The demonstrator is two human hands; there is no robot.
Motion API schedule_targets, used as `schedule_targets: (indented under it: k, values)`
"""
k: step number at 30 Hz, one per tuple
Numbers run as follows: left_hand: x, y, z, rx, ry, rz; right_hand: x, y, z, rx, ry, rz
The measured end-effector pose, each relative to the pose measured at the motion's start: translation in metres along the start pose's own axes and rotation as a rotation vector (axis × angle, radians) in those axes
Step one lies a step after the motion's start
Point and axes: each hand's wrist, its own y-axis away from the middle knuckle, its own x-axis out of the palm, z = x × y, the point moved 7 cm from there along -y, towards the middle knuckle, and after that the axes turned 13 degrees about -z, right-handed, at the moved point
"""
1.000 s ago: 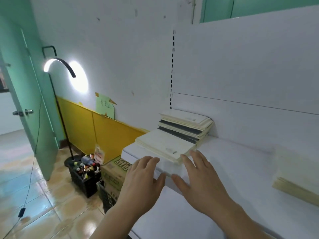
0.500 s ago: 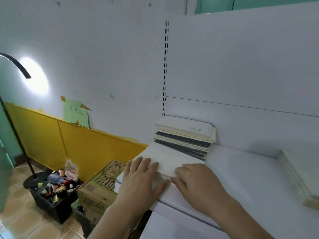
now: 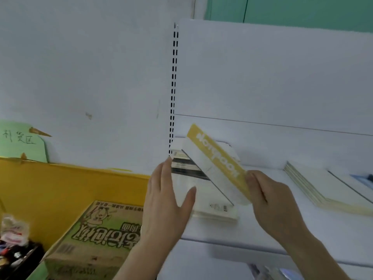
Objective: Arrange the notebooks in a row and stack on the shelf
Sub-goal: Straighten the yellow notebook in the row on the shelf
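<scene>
1. Left to right, the first change is at the left hand (image 3: 167,201). Half a second ago it lay flat on the near pile of notebooks (image 3: 214,205); now it stands edge-on at the pile's left side. Its fingers (image 3: 164,178) are straight and together with the thumb spread toward the pile. It holds nothing. Whether it actually touches the pile, I cannot tell.

2. Next, the top notebook (image 3: 217,164), with a yellow band and the word "Notebook" on its cover, has come up off that pile. It now tilts steeply, far end raised over the dark-edged stack (image 3: 187,168) at the back left corner of the shelf (image 3: 262,229).

3. The right hand (image 3: 270,201), which earlier pressed on the pile, now pinches the lifted notebook's near right corner. Its fingers (image 3: 255,182) are curled and clamped on the cover.

4. Further right, another low stack of notebooks (image 3: 321,188) lies flat on the shelf, well apart from the hands.

5. My reading: one notebook is being separated from the pile, so sorting has begun, but the row and stack are far from done.
</scene>
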Motion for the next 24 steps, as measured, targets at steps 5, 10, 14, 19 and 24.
schedule_targets:
  k: [5,10,14,19,24]
  values:
    - [0.029,0.005,0.007,-0.421,0.357,0.218,-0.004,0.011,0.001,0.405,-0.310,-0.119]
    - [0.031,0.011,0.011,-0.655,0.757,0.189,0.025,0.022,-0.003,0.466,-0.396,0.016]
    - [0.004,-0.003,0.020,-0.510,0.635,0.021,0.043,0.020,-0.016,0.310,-0.247,0.093]
    - [-0.009,-0.004,0.051,-0.566,0.523,-0.019,0.102,0.041,-0.044,-0.154,0.297,0.589]
    - [-0.010,-0.002,0.058,-0.581,0.508,0.016,0.073,0.019,-0.033,-0.163,0.202,0.457]
